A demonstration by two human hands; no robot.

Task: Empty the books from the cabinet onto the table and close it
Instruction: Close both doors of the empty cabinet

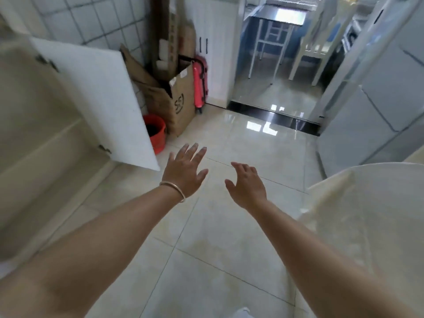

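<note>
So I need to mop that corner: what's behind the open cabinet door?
A red bucket sits behind the cabinet door, beside a cardboard box. The door covers the bucket's left side.

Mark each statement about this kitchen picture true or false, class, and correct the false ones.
1. The cabinet door stands open. True.
2. The left hand grips a book. False: its fingers are spread and it holds nothing.
3. A bracelet sits on the left wrist. True.
4. The red bucket stands on the table. False: it stands on the floor, beside the cardboard box.
5. The right hand holds nothing. True.
</note>
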